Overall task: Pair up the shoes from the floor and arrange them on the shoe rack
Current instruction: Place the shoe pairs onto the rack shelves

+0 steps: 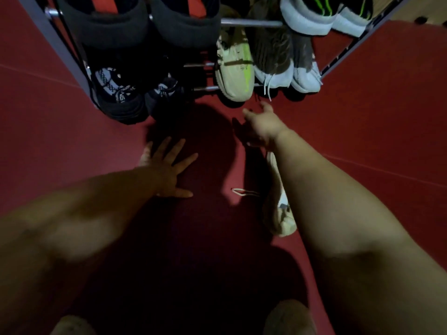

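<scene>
Lace (243,192) dangling off the beige shoe (280,218) before the shoe rack (251,22) may snag its rail; your left hand (167,170) lies flat, fingers spread; I cannot tell what your right hand (263,126) grips.

Red floor (362,117), beige shoe (278,218); metal rack (251,22), shoes (273,59) aboard

A dim scene is shown, lit from behind the wearer; a heavy shadow is cast across the red floor (362,117). The left forearm (60,226) is blurred, and rack posts (57,44) are splayed by wide-angle distortion.
</scene>
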